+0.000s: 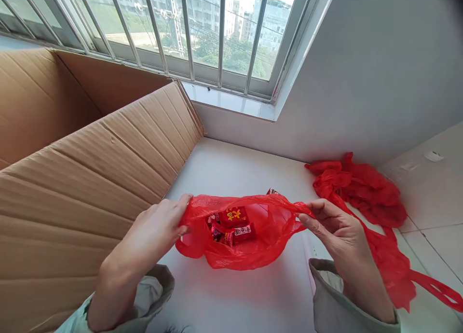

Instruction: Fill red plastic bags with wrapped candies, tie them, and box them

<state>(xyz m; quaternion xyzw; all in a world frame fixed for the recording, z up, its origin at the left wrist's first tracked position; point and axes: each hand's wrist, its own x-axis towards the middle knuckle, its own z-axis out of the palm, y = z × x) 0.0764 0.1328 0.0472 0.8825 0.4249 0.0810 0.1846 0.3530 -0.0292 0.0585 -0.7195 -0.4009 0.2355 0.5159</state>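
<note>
A thin red plastic bag (249,260) is stretched wide between my two hands over the white tabletop. My left hand (159,231) grips its left edge, thumb inside the opening and fingers behind. At the right end, my right hand (336,227) pinches the bag's gathered edge between thumb and fingers. Inside lie several small red packets; one is a red box with gold characters (234,217), and below it sits a red packet with a white label (244,232). Behind the bag's far rim, the corner of another small packet (272,191) peeks out, mostly hidden.
A big open cardboard box (108,178) fills the left side. Crumpled red plastic bags (369,193) lie at the right against the wall, one handle loop (437,289) trailing forward. Behind the white table (231,164) is a barred window (202,38) with a ledge.
</note>
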